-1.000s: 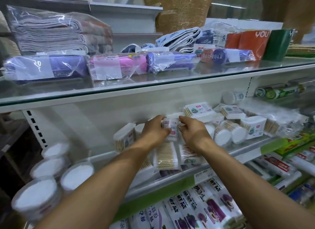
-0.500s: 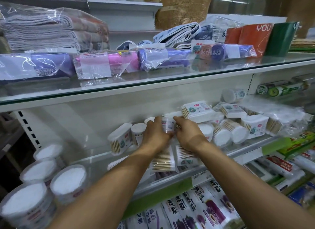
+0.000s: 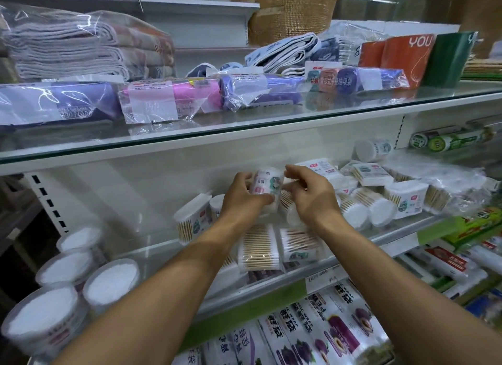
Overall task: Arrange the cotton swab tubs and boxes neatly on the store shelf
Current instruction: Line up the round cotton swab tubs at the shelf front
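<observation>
- Head view: left hand (image 3: 242, 198) grips a round swab tub (image 3: 266, 184), lifted above the shelf (image 3: 394, 235) middle.
- Right hand (image 3: 312, 194) looks half-open, fingertips seemingly touching the tub.
- Flat swab boxes (image 3: 259, 247) lie along the front edge.

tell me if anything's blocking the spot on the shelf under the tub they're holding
Yes. The left hand holds the round swab tub lifted above the glass shelf, the right hand beside it. Directly beneath lie flat swab boxes and other tubs, so the shelf below is crowded; open glass shows further left.
</observation>
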Motion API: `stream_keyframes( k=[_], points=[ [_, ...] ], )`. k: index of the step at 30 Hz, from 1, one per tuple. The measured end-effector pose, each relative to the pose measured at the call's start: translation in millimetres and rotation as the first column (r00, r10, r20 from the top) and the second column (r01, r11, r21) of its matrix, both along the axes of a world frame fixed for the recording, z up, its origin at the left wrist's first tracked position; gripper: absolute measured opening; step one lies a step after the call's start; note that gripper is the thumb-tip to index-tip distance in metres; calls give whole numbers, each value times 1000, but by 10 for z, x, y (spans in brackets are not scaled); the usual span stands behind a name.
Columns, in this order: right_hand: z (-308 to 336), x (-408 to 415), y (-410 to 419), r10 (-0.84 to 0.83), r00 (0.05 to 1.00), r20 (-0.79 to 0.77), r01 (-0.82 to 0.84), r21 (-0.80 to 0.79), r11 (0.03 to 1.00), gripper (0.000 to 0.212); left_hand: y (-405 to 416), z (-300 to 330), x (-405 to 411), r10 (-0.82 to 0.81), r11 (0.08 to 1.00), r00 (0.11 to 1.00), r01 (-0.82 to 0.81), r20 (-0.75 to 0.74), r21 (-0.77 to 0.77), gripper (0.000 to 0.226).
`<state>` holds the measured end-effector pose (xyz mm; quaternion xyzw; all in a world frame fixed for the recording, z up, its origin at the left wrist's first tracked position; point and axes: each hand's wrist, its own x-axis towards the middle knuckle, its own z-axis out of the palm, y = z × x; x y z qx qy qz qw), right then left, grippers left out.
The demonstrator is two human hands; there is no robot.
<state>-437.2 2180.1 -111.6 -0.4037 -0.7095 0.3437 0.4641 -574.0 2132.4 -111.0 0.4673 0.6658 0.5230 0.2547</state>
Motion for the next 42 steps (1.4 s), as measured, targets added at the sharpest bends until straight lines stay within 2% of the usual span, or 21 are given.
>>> stream_keyframes(
  k=[5,11,15,18,25,33,37,42],
  points=[
    [44,-105,24,20,998,-60,-23,-44,999,36,-104,139,-105,-72,997,994,69,83,34,56],
    [89,-283,-79,73,990,-120,-78,-39,996,45,-284,234,-289,-130,990,990,126,48,66,51],
    [113,-448,-143,105,981,-165,-109,-17,994,26,-451,280,-439,-151,986,988,149,23,80,53],
    [128,-591,-216,147,971,-190,-153,-18,988,20,-583,322,-572,-165,983,986,161,34,88,52],
    [179,-947,-440,253,928,-272,-271,-33,962,16,-890,375,-926,-130,986,991,126,37,108,70],
    [155,-1366,-812,341,853,-396,-417,-124,900,13,-1390,440,-1277,-56,994,998,53,25,91,64],
    [160,-1537,-962,371,857,-358,-446,-156,881,23,-1597,453,-1455,16,998,1000,-15,-2,55,65],
    [144,-1738,-1142,413,848,-333,-494,-211,843,30,-1821,448,-1624,96,990,995,-97,17,98,71]
  ],
)
